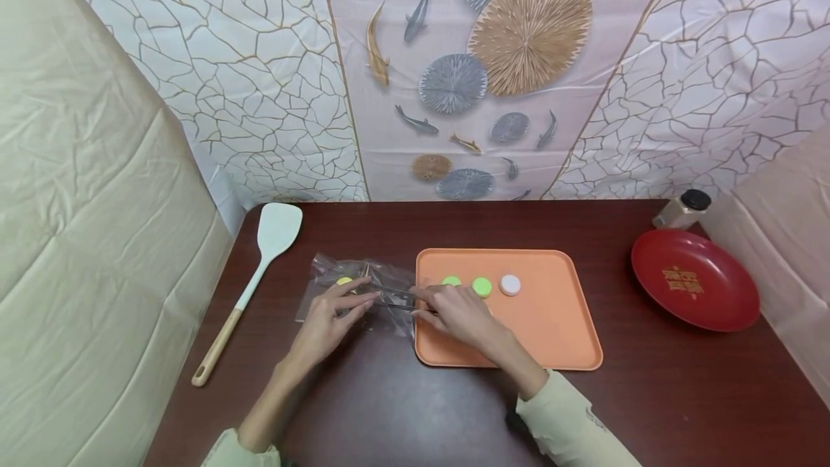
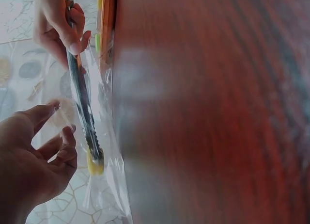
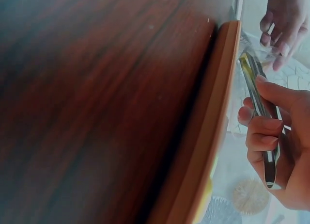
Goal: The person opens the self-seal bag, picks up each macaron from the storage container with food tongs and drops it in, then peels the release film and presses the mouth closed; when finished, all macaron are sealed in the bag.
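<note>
My right hand (image 1: 462, 312) grips metal tongs (image 3: 256, 93), its fingers curled round their arms. The tongs point left into a clear plastic bag (image 1: 322, 270), and their toothed tips hold a yellow round piece (image 2: 95, 164) within the film. On the bag's left side, my left hand (image 1: 331, 316) pinches the film between thumb and fingers near its opening. An orange tray (image 1: 545, 334) lies under the right hand. Two green discs (image 1: 482, 287) and a white disc (image 1: 510, 285) sit on it; the hand partly covers that area.
A pale spatula (image 1: 279, 229) with a wooden handle lies at the left of the dark table (image 1: 363, 409). Toward the right edge are a red plate (image 1: 729, 276) and a small black-lidded jar (image 1: 681, 211). Patterned cloth (image 1: 272, 92) hangs behind the table.
</note>
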